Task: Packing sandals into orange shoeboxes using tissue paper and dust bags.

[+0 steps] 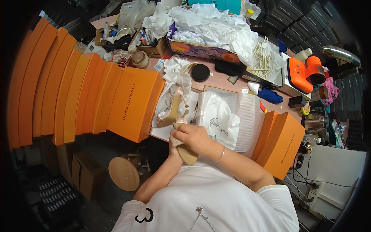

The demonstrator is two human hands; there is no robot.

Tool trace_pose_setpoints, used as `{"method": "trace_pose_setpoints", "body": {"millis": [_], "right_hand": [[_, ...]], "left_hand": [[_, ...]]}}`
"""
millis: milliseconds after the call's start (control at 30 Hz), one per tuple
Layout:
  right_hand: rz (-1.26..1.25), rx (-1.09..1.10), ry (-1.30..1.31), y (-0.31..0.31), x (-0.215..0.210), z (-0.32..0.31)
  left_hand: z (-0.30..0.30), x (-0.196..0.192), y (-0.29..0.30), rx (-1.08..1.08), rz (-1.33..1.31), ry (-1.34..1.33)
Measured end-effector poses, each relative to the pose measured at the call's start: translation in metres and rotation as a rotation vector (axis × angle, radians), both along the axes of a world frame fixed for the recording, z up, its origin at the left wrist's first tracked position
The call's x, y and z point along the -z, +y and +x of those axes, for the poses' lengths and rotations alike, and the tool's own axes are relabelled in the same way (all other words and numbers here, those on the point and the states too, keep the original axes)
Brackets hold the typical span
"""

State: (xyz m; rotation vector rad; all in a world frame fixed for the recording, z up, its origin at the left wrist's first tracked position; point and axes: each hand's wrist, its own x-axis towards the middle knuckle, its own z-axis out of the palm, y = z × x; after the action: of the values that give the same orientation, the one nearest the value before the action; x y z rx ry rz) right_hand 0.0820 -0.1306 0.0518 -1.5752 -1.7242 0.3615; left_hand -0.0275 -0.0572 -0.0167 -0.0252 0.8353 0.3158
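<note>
A beige high-heeled sandal is held close to my body, its sole turned partly up toward me. My left hand is closed around its side, and my right hand is closed over its upper part, hiding the straps there. Just beyond my hands, the matching sandal lies on its side in an open white-lined shoe box. Crumpled white tissue paper trails out beyond that sandal. To the right, printed white wrapping paper covers part of the box, beside ribbed translucent packing sheet.
A long row of orange shoe boxes stands on the left, with two more orange boxes at the right. Behind are a carton of tissue, white sticks, a round black lid and an orange device. A round stool stands below.
</note>
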Motion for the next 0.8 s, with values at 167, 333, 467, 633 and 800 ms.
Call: {"method": "trace_pose_setpoints", "body": {"millis": [167, 333, 467, 633, 800], "right_hand": [[0.011, -0.084, 0.000, -0.029, 0.000, -0.011], [-0.050, 0.107, 0.031, -0.010, 0.003, 0.004], [-0.025, 0.065, 0.043, -0.036, 0.006, 0.001], [-0.072, 0.047, 0.071, -0.044, -0.001, -0.008], [-0.001, 0.279, 0.065, -0.019, 0.007, 0.020]], "left_hand": [[-0.004, -0.006, 0.014, 0.170, 0.132, -0.046], [-0.007, -0.014, 0.002, 0.121, 0.214, 0.018], [-0.002, -0.013, 0.015, 0.167, 0.155, -0.051], [-0.003, -0.018, 0.009, 0.135, 0.189, -0.086], [0.017, -0.045, 0.005, 0.028, 0.027, -0.045]]}}
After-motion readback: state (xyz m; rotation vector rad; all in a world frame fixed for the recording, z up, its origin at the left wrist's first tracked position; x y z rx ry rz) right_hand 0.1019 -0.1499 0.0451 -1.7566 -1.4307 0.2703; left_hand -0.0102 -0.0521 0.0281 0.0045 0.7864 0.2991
